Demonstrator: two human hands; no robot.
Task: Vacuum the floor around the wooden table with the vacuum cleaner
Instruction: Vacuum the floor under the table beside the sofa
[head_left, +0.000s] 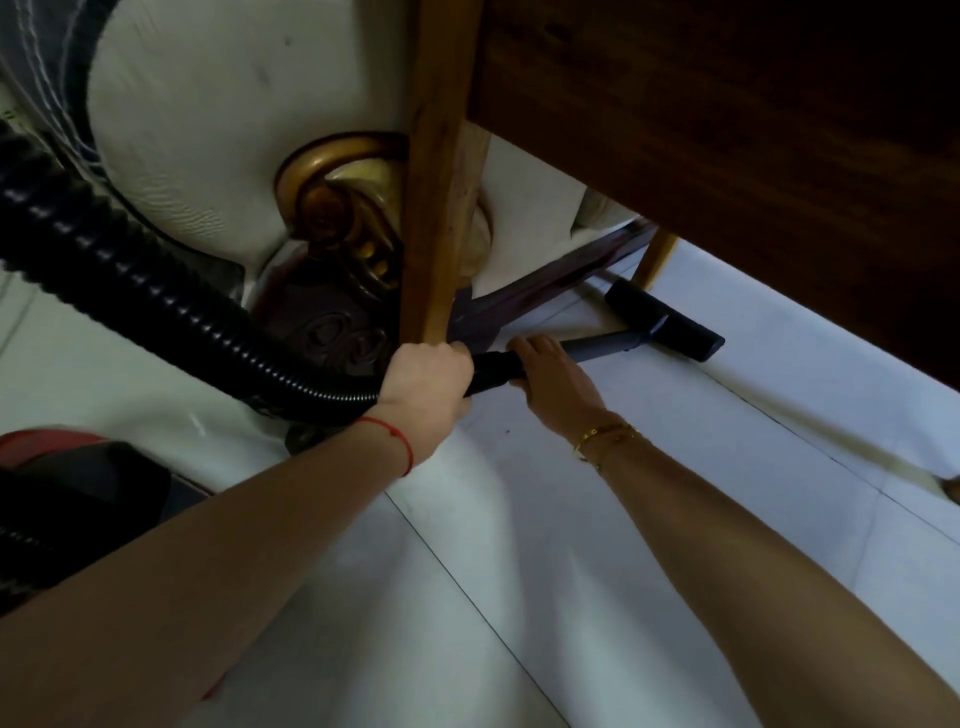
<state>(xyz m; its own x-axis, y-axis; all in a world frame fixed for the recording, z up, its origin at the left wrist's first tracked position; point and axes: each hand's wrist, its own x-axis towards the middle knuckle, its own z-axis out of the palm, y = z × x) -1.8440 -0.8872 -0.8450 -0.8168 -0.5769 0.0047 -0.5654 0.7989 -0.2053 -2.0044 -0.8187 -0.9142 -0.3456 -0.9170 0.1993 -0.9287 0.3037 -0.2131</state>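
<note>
Vacuum wand in both hands' seemingly curled fingers

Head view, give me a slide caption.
Both hands, left and right, grip the vacuum wand, nozzle under the table.

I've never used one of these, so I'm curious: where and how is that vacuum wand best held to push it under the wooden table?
Probably as here: the left hand wraps the black handle end where the ribbed hose joins, and the right hand steadies the grey tube from above. The wand lies low and slanted, with its floor head under the table, so coming from the near end suits it.
</note>
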